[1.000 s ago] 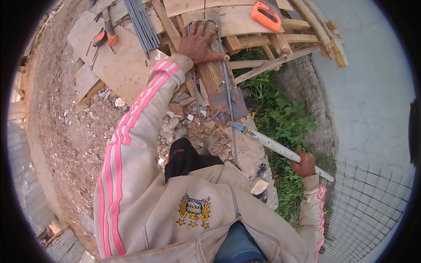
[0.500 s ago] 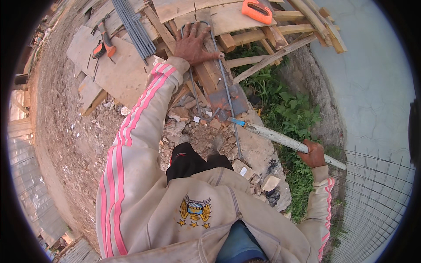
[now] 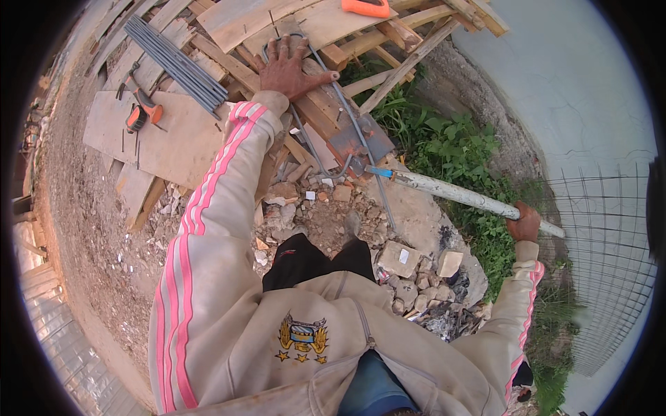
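Note:
My left hand [image 3: 290,76] lies flat with fingers spread, pressing a bent steel rod [image 3: 385,201] onto a wooden plank [image 3: 327,118]. The rod forms a long narrow loop, with one hooked end and one straight end past the plank. My right hand [image 3: 524,223] is wrapped round a whitish pipe [image 3: 458,197], close to its outer end. At its other end, marked with a blue band, the pipe meets the rod's hook beside a metal plate [image 3: 378,142] on the plank. Exactly how pipe and rod join is too small to tell.
Left of my arm, a hammer [image 3: 144,97], a tape measure [image 3: 136,119] and a bundle of steel rods [image 3: 173,62] lie on boards. An orange handle [image 3: 366,7] shows at the top. Rubble [image 3: 322,218] surrounds my feet; plants [image 3: 451,149] and wire mesh [image 3: 603,236] are to the right.
The view has shifted, so the boards and tools sit farther left and higher. My right hand and the pipe's outer end appear farther right and higher. My left hand stays on the rod.

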The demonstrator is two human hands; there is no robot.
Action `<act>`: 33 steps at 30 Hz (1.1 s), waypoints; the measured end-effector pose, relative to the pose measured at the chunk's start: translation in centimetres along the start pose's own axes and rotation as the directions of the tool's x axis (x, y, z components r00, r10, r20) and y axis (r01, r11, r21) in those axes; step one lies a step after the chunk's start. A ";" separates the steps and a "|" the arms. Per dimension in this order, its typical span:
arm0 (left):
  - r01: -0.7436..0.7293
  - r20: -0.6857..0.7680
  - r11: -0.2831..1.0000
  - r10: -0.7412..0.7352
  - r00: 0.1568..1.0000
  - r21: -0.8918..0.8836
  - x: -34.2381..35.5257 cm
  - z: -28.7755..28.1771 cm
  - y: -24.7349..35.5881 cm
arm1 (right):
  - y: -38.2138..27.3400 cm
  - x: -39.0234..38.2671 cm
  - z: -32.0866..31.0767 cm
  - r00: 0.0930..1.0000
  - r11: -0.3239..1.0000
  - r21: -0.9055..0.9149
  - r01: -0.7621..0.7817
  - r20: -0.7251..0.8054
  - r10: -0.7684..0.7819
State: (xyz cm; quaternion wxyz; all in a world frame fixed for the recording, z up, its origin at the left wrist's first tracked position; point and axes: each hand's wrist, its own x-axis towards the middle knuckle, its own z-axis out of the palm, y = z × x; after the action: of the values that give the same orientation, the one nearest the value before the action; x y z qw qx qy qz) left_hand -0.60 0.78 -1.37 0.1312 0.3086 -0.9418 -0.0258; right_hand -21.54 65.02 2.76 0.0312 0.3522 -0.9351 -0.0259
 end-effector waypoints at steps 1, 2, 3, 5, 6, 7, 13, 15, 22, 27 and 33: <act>-0.004 0.007 1.000 0.004 1.000 -0.026 0.2 -0.1 -0.1 | -0.3 -0.6 0.0 1.000 1.000 -0.011 -0.016 0.002 0.016; -0.007 0.014 0.999 0.008 1.000 -0.051 0.4 -0.1 -0.2 | -0.3 -1.3 0.0 0.999 0.999 -0.022 -0.032 0.003 0.032; -0.019 0.004 0.998 0.020 1.000 -0.061 0.7 0.0 -0.1 | -0.4 -1.9 -0.1 0.999 0.999 -0.036 -0.039 0.003 0.039; -0.029 -0.004 0.996 0.029 1.000 -0.085 0.6 0.2 -0.2 | -1.5 -5.4 1.1 0.991 0.991 -0.017 -0.130 0.010 0.130; -0.032 0.002 0.996 0.033 0.999 -0.088 0.7 -0.2 0.0 | -2.0 -8.1 2.3 0.986 0.986 -0.024 -0.166 0.017 0.166; -0.040 0.012 0.995 0.041 0.999 -0.089 0.7 -0.6 0.5 | -2.6 -11.0 3.1 0.978 0.978 -0.029 -0.206 0.029 0.207; -0.029 0.022 0.992 0.032 0.999 -0.122 -0.1 -0.1 -0.3 | -19.2 -24.4 -1.1 0.873 0.869 0.082 -0.487 0.039 0.486; -0.033 0.027 0.989 0.038 0.999 -0.143 -0.1 -0.5 -0.4 | -24.6 -27.6 -2.2 0.824 0.820 0.080 -0.566 0.043 0.565; -0.027 0.069 0.991 0.036 0.997 -0.134 0.0 -2.2 0.5 | -36.9 -31.0 -3.1 0.654 0.654 0.032 -0.756 0.041 0.755; -0.185 -0.103 0.980 0.178 0.979 -0.065 -0.4 -2.6 0.7 | -33.3 -31.6 -3.7 0.808 0.799 0.124 -0.589 0.130 0.575; -0.496 -0.100 0.777 0.500 0.860 -0.387 -9.1 -7.8 2.1 | -32.6 -31.7 -2.8 0.820 0.761 0.322 -0.564 0.109 0.562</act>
State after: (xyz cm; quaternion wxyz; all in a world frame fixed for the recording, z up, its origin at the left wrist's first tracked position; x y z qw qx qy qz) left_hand 7.33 8.14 4.36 0.1894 0.0153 -0.9645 -0.1832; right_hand 23.91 61.40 2.00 -0.0264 0.0552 -0.9875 0.1452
